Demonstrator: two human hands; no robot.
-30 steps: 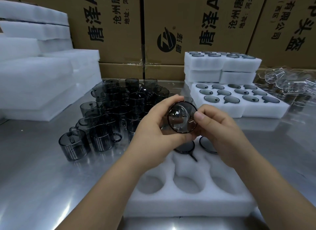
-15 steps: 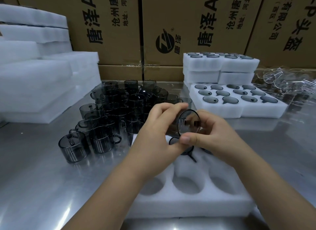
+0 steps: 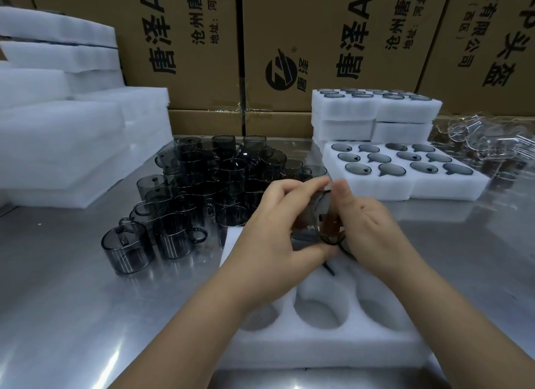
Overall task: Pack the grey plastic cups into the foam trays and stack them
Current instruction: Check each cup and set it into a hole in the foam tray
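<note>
Cup in hand: one grey cup [image 3: 314, 215] is held in the air between both hands, over the far half of the foam tray [image 3: 318, 346] nearest the person; it is blurred and tipped off upright
Left grip: the left hand [image 3: 269, 226] has its fingers curled over the cup's side and is clamped on it
Right grip: the right hand [image 3: 373, 229] pinches the same cup, thumb up against the rim, fingers underneath
Key relation: the three bare pockets [image 3: 317, 310] of the near row lie below the cup and toward the person; the cup's axis leans away from the pockets' straight-down bore, so I judge it must be squared up before it drops in; both hands are about equally near
Far row: hidden under the hands; a dark stalk pokes out there, likely a seated cup's handle
Supply: loose cups [image 3: 220, 180] crowd the table [image 3: 58, 301] left of the tray, nearer the left hand
Done so far: a filled tray [image 3: 405, 164] lies far right, with stacked trays [image 3: 373, 107] behind it
Writing: the cartons [image 3: 202, 55] read "唐泽", "沧州唐泽", "地址:河北", "有限公司" and "头盔", beside a round black logo
</note>
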